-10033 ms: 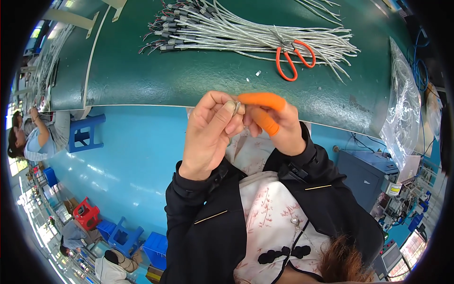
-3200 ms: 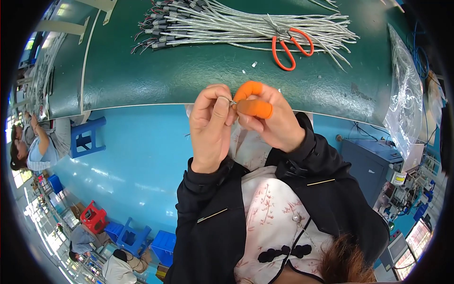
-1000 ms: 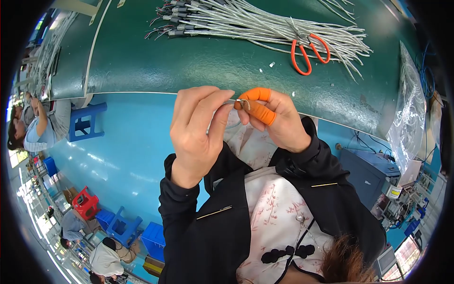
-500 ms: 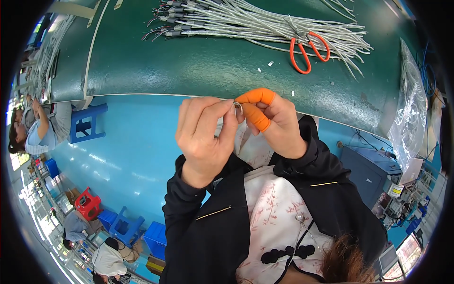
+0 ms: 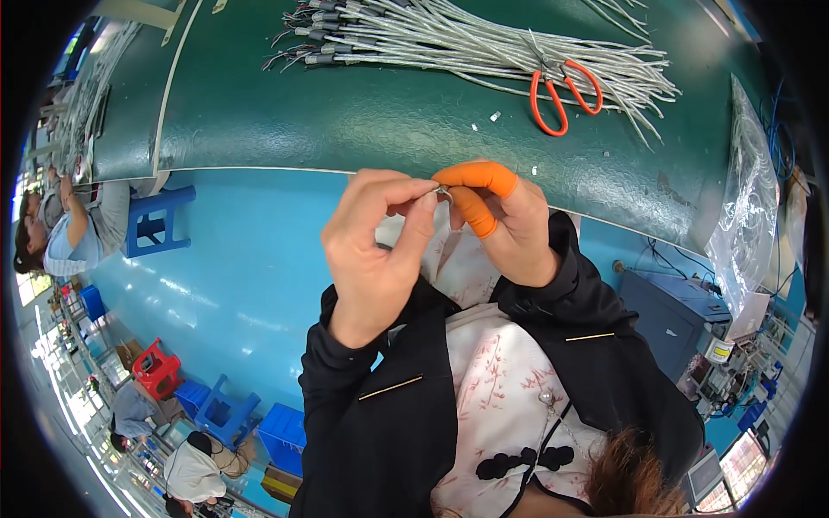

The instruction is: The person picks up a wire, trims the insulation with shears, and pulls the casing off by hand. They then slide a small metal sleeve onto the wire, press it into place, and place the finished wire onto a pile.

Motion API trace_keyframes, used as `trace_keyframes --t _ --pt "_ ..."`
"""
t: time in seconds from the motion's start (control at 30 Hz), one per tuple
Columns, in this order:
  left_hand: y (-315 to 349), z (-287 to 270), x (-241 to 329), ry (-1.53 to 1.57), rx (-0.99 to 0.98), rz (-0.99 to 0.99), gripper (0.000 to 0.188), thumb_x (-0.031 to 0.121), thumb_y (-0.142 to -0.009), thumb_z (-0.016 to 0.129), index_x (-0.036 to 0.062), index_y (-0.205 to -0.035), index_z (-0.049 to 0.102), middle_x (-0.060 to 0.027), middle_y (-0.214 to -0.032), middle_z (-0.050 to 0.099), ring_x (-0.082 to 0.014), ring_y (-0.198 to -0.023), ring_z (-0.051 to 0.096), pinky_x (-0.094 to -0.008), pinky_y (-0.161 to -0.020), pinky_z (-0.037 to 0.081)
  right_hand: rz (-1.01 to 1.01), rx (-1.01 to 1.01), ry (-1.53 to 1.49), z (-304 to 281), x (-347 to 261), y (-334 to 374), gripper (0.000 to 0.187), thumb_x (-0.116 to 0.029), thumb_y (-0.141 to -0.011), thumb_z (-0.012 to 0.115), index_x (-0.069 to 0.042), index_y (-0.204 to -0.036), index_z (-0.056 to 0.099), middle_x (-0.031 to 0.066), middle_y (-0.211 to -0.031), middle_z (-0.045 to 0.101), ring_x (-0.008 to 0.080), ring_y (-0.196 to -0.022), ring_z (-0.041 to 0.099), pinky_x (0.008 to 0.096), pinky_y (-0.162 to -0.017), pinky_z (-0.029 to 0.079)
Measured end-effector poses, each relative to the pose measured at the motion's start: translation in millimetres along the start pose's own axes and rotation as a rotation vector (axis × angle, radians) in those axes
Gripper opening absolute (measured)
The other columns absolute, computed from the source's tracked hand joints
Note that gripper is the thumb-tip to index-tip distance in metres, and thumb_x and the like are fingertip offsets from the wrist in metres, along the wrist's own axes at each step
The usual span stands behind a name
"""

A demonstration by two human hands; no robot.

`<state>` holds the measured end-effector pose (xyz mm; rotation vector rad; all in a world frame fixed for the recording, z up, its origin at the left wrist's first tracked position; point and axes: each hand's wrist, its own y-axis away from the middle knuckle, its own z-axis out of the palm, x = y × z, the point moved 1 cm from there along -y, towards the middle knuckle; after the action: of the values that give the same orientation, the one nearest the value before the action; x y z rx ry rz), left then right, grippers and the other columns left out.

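Over the front edge of the green table, both my hands meet in front of my chest. A small silvery loop [image 5: 446, 195] sits between my fingertips; its exact kind is too small to tell. My left hand [image 5: 373, 255] pinches one side of it between thumb and forefinger. On the other side, my right hand [image 5: 521, 231] is closed on it with thumb and forefinger, both covered by orange finger cots [image 5: 480, 176]. Beyond the hands, red-handled scissors [image 5: 553, 66] rest on a bundle of silvery braided cables [image 5: 432, 43] with stripped wire ends at the left.
Tiny white scraps [image 5: 495, 116] lie on the green table [image 5: 302, 129]. A clear plastic bag [image 5: 749, 198] hangs at its right end, near a grey cabinet [image 5: 669, 319]. Blue stools [image 5: 160, 223] and a red stool [image 5: 157, 369] stand on the left, where other people sit.
My left fingertips have shifted slightly right and now overlap the loop's top. The right forefinger has straightened a little toward them. Scissors and cables stay put.
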<state>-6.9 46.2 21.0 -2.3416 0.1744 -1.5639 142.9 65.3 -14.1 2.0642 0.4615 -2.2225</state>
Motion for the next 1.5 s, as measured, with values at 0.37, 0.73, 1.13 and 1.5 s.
trace_keyframes --t 0.37,0.73,1.13,1.5 --pt "-4 -23 5 0.029 -0.217 -0.069 0.015 -0.005 -0.075 0.067 -0.0005 -0.089 0.065 -0.0087 -0.084 0.062 -0.0169 -0.074 0.059 -0.0271 -0.065 0.048 -0.496 -0.056 0.382 -2 -3 -10 0.023 0.009 -0.076 0.066 0.003 -0.097 0.06 0.0129 -0.089 0.062 0.0216 -0.071 0.062 0.0276 -0.061 0.049" --pt "-12 -37 -2 -0.028 -0.49 -0.239 0.008 -0.001 -0.075 0.063 -0.0009 -0.083 0.063 -0.0046 -0.076 0.06 -0.0142 -0.07 0.057 -0.023 -0.062 0.045 -0.617 -0.271 0.598 -9 -6 -7 0.028 0.006 -0.07 0.067 0.004 -0.097 0.061 0.0148 -0.096 0.06 0.0242 -0.072 0.06 0.0296 -0.059 0.05" --pt "13 -24 -55 1.151 -0.793 -1.299 0.008 0.004 -0.083 0.056 -0.003 -0.081 0.06 -0.0038 -0.075 0.057 -0.0062 -0.064 0.046 -0.019 -0.055 0.037 -0.817 -0.447 0.624 -12 -4 6 0.03 0.005 -0.067 0.067 0.008 -0.097 0.061 0.0186 -0.102 0.057 0.0261 -0.071 0.059 0.0322 -0.058 0.05" --pt "27 -14 -31 0.687 -0.597 -0.884 0.008 0.004 -0.089 0.054 -0.0027 -0.091 0.057 -0.0039 -0.077 0.055 -0.0093 -0.067 0.046 -0.0229 -0.06 0.038 -0.088 -0.157 0.158 -25 -11 -7 0.013 0.007 -0.082 0.062 0.004 -0.095 0.062 0.0115 -0.097 0.06 0.0118 -0.07 0.058 0.023 -0.06 0.047"
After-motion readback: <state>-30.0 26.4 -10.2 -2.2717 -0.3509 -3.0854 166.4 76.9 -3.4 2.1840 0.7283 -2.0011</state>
